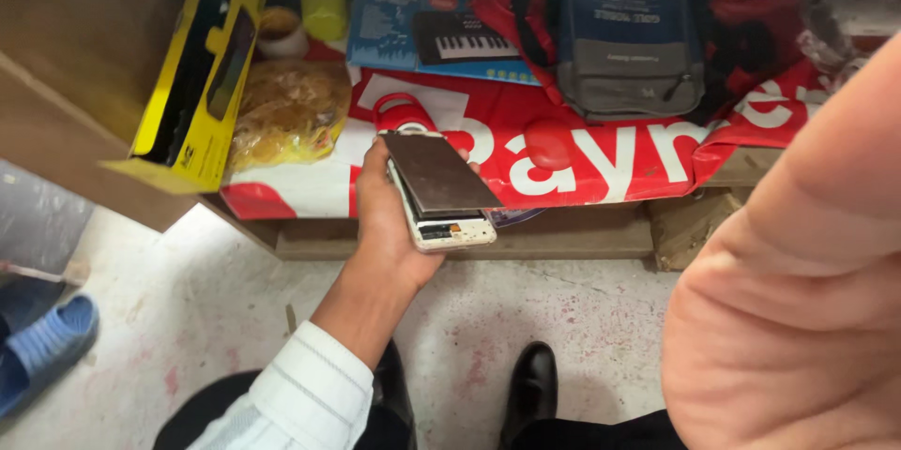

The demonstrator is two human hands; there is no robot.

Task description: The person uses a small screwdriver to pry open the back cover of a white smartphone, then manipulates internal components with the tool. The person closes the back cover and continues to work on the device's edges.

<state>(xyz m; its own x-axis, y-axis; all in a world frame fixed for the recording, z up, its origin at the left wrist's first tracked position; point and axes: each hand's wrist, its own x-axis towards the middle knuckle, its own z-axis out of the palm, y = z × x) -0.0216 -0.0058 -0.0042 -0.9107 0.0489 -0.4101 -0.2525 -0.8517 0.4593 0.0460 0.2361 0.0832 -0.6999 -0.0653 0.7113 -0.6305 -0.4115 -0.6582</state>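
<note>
While the right hand point(798, 262) looms blurred at the frame's edge, its grip impossible to tell, the left hand point(389, 215) clasps an opened phone point(439, 192) above the floor point(188, 300), before a cluttered shelf point(563, 234).

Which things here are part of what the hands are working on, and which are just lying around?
In hand:
left hand
opened phone

Lying about:
yellow box
toy keyboard box
grey bag
red and white banner
yellowish plastic bag
</note>
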